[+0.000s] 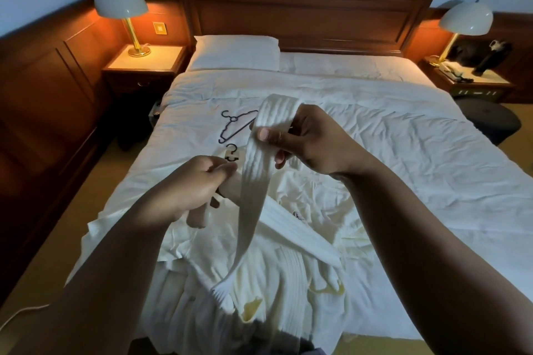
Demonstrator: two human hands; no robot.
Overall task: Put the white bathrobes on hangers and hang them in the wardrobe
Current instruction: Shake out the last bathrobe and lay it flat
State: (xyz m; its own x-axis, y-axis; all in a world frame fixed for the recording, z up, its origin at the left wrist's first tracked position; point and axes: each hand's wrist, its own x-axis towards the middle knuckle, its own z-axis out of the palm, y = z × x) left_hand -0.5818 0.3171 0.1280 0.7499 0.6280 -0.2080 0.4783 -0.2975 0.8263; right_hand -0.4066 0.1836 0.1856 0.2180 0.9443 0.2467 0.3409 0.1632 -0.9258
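Head view: white ribbed fabric belt [256, 181] is pinched high by right hand [311, 141] and gripped lower in curled left hand [187, 187]; it hides one arm of thin black wire hanger [234, 119]. Pale wooden hanger [231, 156] shows only hook and neck behind left hand. Crumpled white bathrobes [288, 274] lie at foot of white-sheeted bed [403, 153], their near edge cut off.

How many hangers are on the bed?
2. A black hanger lies on the duvet, partly behind the raised belt; a pale hanger, only hook and neck showing, sits by the left hand. Others may hide under the bathrobes.
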